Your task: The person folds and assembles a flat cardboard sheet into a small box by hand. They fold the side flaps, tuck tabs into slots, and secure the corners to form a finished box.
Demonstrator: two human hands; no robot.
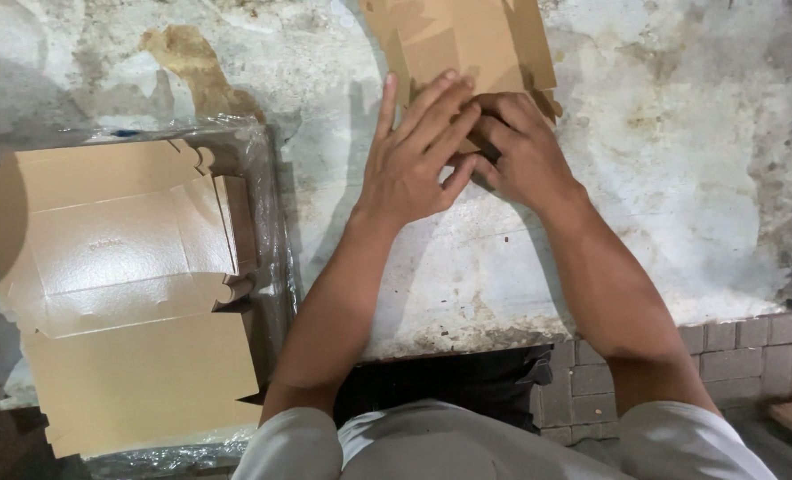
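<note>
Closest to me I see grey sleeves and two bare arms going out over a stained white table (680, 178). Below the table edge there are grey paving bricks (734, 356) on the ground.

On my left side a stack of flat brown box sheets (120, 293) lies in clear plastic wrap (272, 222). It sits on the table's left part, well apart from both hands.

A bit farther out are the hands. My left hand (414, 160) is flat and spread, with the fingers (432, 107) stretched out. It presses down on the near edge of a brown cardboard piece (467, 40). It is not clenched and it grips nothing; it just pushes on the cardboard.

My right hand (520, 151) is right beside it, and the two hands touch. Its fingers are curled in under the left hand's fingers, at the cardboard's near edge. I think it pinches a fold there, but the left hand hides that spot, so I cannot tell for sure.

Farthest away, the cardboard piece lies flat on the table and runs off the top of the view.
</note>
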